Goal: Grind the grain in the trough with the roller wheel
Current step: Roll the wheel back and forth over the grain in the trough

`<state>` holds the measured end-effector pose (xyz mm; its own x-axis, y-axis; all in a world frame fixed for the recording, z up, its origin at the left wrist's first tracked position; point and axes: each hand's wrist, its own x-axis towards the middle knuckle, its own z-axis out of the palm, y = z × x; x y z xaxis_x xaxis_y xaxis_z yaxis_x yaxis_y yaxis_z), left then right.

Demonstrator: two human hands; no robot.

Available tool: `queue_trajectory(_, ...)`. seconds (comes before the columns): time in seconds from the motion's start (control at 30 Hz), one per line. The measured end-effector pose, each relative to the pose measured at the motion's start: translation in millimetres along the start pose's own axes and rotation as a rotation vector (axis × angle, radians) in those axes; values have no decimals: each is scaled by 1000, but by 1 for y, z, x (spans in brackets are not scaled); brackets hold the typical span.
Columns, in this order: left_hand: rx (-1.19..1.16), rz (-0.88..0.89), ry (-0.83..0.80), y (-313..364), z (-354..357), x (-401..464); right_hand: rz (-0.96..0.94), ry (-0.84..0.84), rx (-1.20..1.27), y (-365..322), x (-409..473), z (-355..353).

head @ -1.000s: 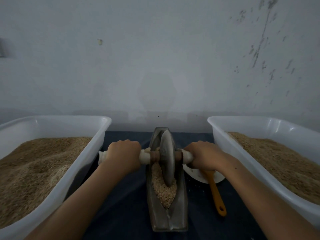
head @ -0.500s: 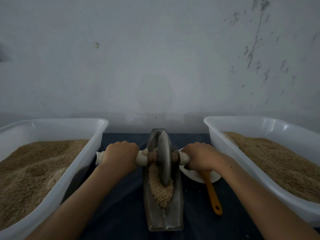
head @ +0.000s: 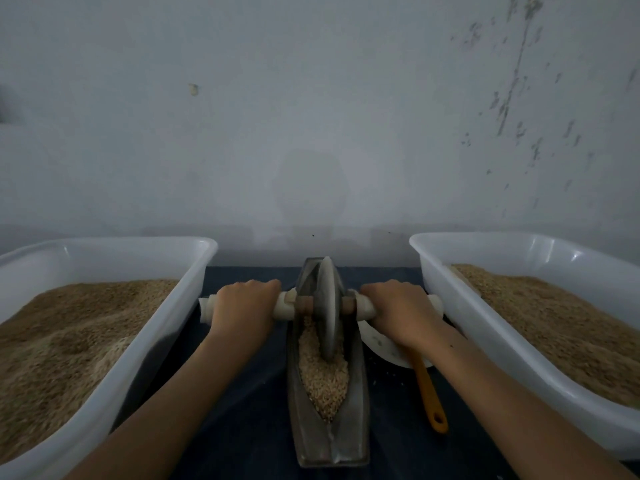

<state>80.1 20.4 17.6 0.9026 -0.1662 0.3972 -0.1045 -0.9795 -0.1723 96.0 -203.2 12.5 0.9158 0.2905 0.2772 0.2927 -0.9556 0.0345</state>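
Wheel position: since a second ago your roller wheel [head: 327, 311] has stayed in the far half of the trough [head: 356, 420], disc upright at 12 o'clock, rim sunk in the grain [head: 322, 370].

Left tub [head: 166, 341], 9 o'clock: white, holds tan meal; its inner wall sits just beside your left hand [head: 244, 306], which wraps the pale axle grip.

Trough, 6 o'clock: dark, narrow, lengthwise toward the wall; near tip bare.

Right hand [head: 398, 313], 2 o'clock: curled round the other grip, above a white dish [head: 377, 341] and orange-handled tool [head: 429, 393].

Right tub [head: 491, 344], 3 o'clock: near your wrist.

Open room: dark cloth [head: 242, 427] either side of the trough, narrow between the tubs.
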Motion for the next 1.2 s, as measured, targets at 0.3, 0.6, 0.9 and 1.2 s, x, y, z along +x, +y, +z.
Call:
queue_trajectory(0.3,-7,47,-283,-9,-8,2,-64,-295,-29,0,2,-21)
queue_trajectory(0.6,-78,3,-218,-10,-1,2,-65,-96,-56,-4,1,-16)
queue_trajectory(0.9,-123,-4,-136,-9,-1,0,-60,-39,-63,-2,3,-13)
queue_trajectory(1.2,-95,26,-294,-13,-10,4,-59,-245,-19,-6,-1,-27)
